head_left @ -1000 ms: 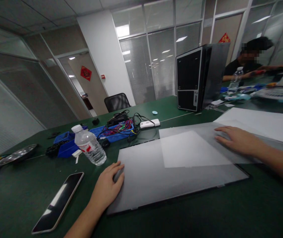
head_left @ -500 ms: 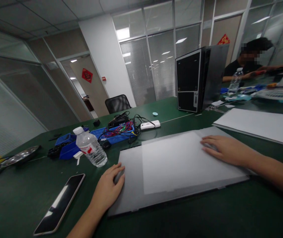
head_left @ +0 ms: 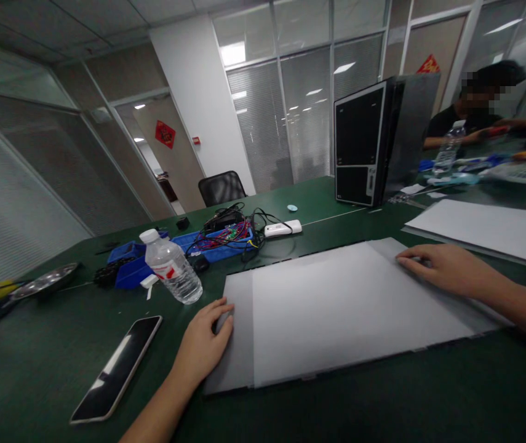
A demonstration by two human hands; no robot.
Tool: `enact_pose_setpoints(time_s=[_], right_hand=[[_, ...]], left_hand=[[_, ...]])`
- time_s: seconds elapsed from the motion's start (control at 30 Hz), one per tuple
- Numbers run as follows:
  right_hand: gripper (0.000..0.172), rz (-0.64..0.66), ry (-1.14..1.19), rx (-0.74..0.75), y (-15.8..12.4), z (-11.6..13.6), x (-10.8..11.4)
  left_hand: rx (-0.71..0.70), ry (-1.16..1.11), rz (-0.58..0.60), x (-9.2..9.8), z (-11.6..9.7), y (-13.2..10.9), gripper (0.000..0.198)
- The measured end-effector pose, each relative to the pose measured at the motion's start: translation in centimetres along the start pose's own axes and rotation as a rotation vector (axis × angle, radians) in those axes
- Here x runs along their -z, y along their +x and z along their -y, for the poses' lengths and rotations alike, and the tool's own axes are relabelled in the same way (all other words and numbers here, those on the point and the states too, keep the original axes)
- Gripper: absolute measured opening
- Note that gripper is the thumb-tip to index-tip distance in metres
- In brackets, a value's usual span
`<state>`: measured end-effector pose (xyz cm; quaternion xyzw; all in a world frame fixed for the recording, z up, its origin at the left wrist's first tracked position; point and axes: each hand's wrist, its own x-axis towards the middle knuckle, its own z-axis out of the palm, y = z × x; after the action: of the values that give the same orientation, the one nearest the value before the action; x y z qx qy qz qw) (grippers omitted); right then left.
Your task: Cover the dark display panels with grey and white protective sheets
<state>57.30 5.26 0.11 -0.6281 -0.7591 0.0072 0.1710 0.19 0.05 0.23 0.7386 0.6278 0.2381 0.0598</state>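
Glass-walled office, long dark green table (head_left: 36, 363) running across the frame. Far left sits a shiny metal dish (head_left: 43, 281), then a black smartphone (head_left: 117, 368) lying face up near your forearm, a clear plastic water bottle with a white cap (head_left: 171, 267) lying tilted just past it, and blue plastic parts trays with tangled wires (head_left: 216, 237) behind. Your left hand (head_left: 202, 344) rests flat, fingers loose and spread, pinning the near left edge of the large grey rectangular panel (head_left: 237, 344), likely so it doesn't slide. On top of that panel lies a thin translucent white sheet (head_left: 350, 307), almost covering it, leaving a grey strip bare at the left. Your right hand (head_left: 447, 269) presses palm-down on the sheet's far right corner, fingers extended, not gripping, apparently lining it up with the panel. Behind stands a black desktop computer tower (head_left: 373, 144). Right of that, another white flat sheet (head_left: 488, 227) lies apart on the table, and a person in a black shirt (head_left: 461, 114) works at the far end.
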Motion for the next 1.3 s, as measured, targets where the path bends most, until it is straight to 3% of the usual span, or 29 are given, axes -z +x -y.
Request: enact_pose_setpoints(time_s=[0.63, 1.03, 1.3], right_hand=[[0.043, -0.044, 0.041, 0.286, -0.6, 4.4, -1.0], [0.042, -0.081, 0.017, 0.185, -0.2, 1.9, -1.0], [0.036, -0.037, 0.058, 0.283, -0.3, 2.5, -1.2]], left_hand=[[0.009, -0.023, 0.015, 0.0, 0.1, 0.1, 0.051], [-0.004, -0.052, 0.013, -0.2, 0.9, 0.2, 0.046], [0.02, -0.051, -0.002, -0.3, 1.3, 0.1, 0.051]])
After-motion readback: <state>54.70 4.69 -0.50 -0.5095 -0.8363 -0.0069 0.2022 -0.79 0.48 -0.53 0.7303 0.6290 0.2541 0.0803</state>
